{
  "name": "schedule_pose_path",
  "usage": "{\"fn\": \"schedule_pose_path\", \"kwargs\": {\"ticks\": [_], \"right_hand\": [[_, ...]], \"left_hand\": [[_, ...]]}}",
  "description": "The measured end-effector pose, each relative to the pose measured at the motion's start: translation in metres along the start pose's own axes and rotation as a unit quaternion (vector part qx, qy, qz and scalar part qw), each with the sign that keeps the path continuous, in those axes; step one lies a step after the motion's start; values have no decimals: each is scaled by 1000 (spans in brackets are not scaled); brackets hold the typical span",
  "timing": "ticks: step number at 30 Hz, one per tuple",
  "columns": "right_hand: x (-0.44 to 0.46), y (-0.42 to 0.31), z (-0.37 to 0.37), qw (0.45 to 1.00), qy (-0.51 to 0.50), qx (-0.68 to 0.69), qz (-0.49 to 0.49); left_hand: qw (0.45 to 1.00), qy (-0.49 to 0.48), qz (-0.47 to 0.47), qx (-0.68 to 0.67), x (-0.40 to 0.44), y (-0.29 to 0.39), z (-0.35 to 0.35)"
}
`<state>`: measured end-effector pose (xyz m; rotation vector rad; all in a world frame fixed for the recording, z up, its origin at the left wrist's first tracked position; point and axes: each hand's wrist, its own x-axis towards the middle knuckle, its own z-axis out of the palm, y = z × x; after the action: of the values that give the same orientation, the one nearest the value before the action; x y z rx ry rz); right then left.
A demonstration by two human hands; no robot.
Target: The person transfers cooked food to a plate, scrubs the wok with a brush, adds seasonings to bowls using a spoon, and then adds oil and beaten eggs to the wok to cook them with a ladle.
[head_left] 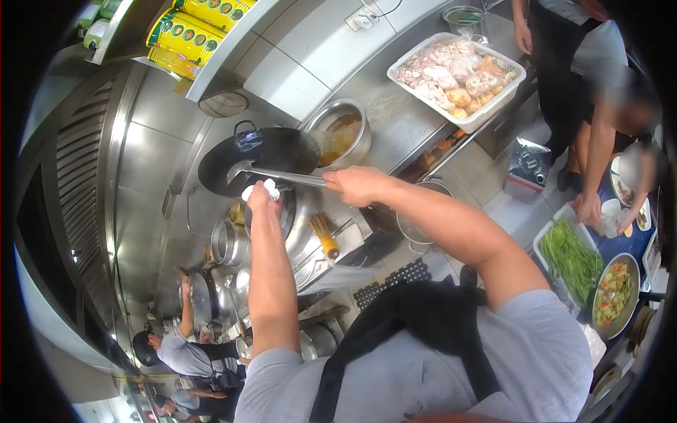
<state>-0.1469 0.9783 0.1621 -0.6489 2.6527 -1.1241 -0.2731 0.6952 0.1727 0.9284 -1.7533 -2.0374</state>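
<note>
A long-handled metal wok ladle with a wooden end is gripped in my right hand. Its head reaches over the dark wok, which is tilted. My left hand is closed around a white cloth at the wok's near edge; whether it also grips the rim is hidden. Close behind the wok stands a metal pot with brownish liquid inside. A bamboo brush with a yellow handle lies below the wok on the stove side.
On the steel counter sits a white basket of bagged raw meat. At right, people handle food near a basket of green vegetables and a pan of mixed vegetables. Yellow cans line an overhead shelf. Another person stands lower left.
</note>
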Motion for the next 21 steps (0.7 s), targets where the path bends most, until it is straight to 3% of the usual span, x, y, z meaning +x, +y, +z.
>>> {"fn": "schedule_pose_path", "kwargs": {"ticks": [6, 14, 17, 20, 21], "right_hand": [[-13, 11, -1, 999, 24, 15, -24], [-10, 12, 41, 988, 68, 129, -57], [8, 35, 98, 945, 181, 203, -180], [-2, 20, 95, 923, -36, 383, 11], [1, 15, 98, 929, -8, 371, 15]], "left_hand": [[997, 30, 23, 63, -20, -3, 10], [999, -40, 13, -34, 14, -26, -21], [994, -57, -31, -93, 18, -35, -44], [978, -79, -88, -173, 45, -41, -66], [980, -71, -87, -166, 48, -42, -72]]}}
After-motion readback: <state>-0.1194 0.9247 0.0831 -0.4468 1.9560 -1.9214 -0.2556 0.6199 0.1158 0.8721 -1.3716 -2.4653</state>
